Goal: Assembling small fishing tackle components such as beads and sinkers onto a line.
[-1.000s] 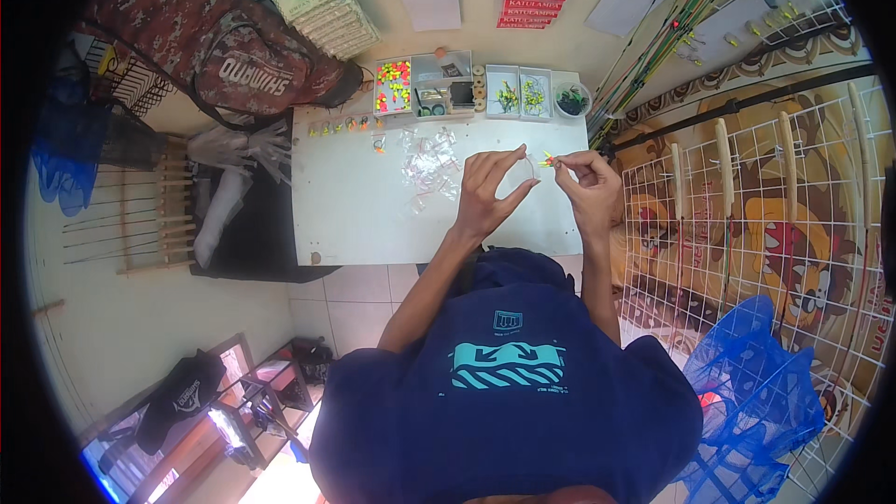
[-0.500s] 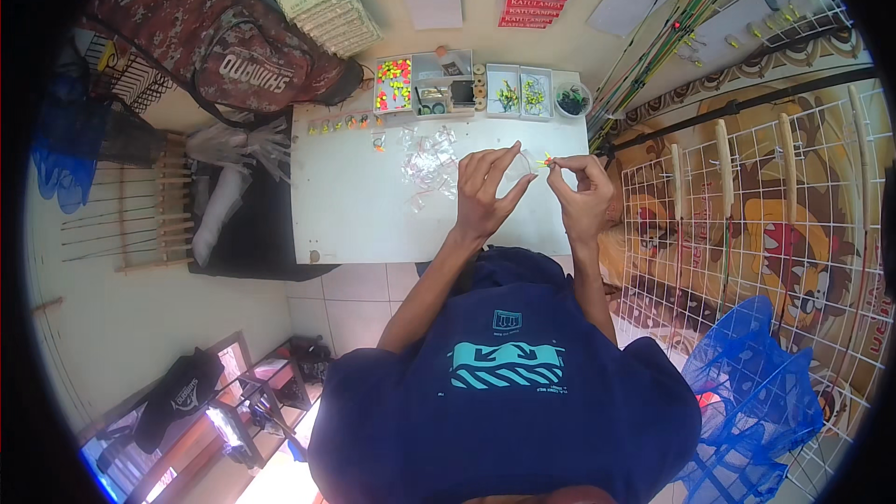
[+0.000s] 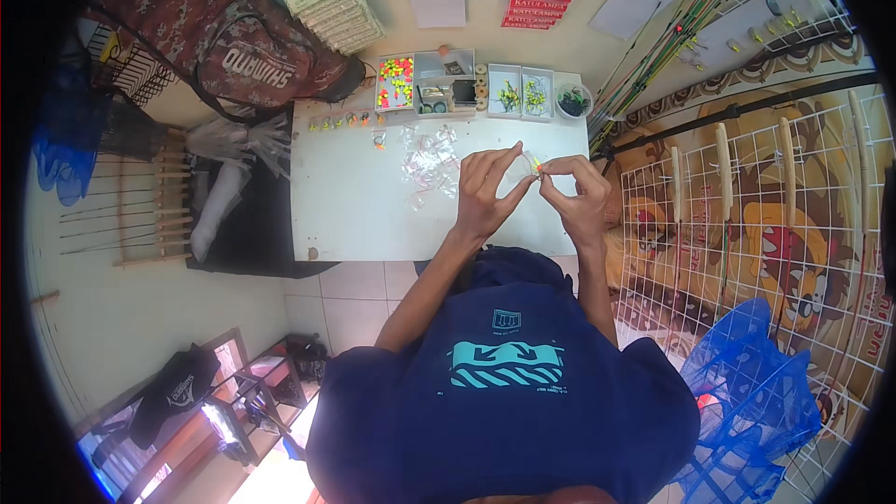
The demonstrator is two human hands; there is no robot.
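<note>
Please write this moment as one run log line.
Left hand: holds clear bag | Right hand: pinches bright lure by bag | Table: loose bags, trays at far edge

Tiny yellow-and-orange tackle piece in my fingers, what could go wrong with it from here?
The tackle piece is pinched only at the fingertips of your right hand, so it could slip and drop onto the white table. Beside it, your left hand seems to hold a clear plastic bag; the piece might catch on its edge. If dropped, it could get lost among the loose clear bags.
</note>
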